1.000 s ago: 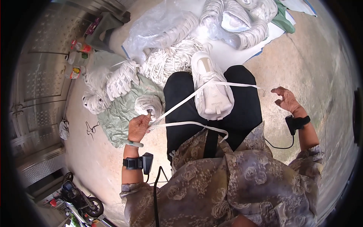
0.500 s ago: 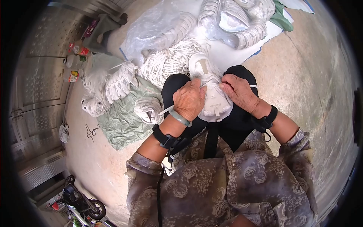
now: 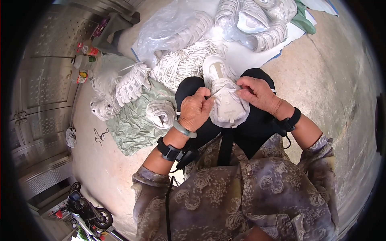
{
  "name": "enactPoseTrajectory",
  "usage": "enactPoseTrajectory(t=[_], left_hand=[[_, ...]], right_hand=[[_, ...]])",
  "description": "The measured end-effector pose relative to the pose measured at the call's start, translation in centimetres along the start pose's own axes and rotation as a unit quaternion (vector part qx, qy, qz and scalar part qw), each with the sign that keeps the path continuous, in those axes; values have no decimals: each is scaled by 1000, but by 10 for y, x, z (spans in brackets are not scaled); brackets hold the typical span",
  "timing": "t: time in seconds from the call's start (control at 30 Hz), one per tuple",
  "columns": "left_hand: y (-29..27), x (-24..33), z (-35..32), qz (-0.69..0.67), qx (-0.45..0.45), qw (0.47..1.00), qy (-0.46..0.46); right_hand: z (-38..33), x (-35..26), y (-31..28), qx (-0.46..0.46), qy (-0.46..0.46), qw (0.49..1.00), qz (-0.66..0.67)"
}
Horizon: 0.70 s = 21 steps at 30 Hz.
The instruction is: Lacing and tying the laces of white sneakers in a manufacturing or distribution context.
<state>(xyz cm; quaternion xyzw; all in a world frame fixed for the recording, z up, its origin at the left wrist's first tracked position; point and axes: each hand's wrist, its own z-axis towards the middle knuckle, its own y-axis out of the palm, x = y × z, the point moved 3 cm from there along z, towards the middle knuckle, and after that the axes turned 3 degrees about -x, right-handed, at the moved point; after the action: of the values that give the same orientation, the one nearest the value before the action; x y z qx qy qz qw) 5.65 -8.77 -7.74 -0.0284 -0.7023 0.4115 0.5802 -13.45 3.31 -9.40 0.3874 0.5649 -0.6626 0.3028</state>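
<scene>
A white sneaker (image 3: 230, 108) rests between my black-clad knees, its tongue toward me and its toe pointing away. My left hand (image 3: 195, 107) is closed beside the shoe's left edge, thumb and forefinger bent together on a white shoelace that is mostly hidden. Across the shoe, my right hand (image 3: 259, 95) pinches a lace at the right eyelets; a short white end shows past the hand over my knee. White laces (image 3: 223, 83) cross the front of the shoe between both hands.
Beyond my knees lies a heap of loose white laces (image 3: 189, 60). A rolled lace bundle (image 3: 160, 114) sits on a crumpled green sheet (image 3: 130, 134) at left. Clear plastic bags (image 3: 161, 30) and lace bundles (image 3: 269, 38) lie farther off. Bottles (image 3: 83, 62) stand by a metal door.
My left hand has moved left and slightly down from the shoe's lacing, its fingers now off the middle. My right hand has shifted slightly right and remains by the right eyelets.
</scene>
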Motion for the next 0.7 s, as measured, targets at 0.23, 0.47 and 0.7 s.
enactPoseTrajectory(t=[0.23, 0.47, 0.7], left_hand=[[-38, -12, -34, 241, 49, 954, 173], [-98, -60, -107, 403, 26, 900, 167], [-206, -132, -195, 562, 74, 823, -35]], right_hand=[[-37, 1, -43, -50, -157, 931, -325], [-131, 87, -140, 39, -10, 916, -399], [-308, 183, -332, 170, 249, 809, -505]])
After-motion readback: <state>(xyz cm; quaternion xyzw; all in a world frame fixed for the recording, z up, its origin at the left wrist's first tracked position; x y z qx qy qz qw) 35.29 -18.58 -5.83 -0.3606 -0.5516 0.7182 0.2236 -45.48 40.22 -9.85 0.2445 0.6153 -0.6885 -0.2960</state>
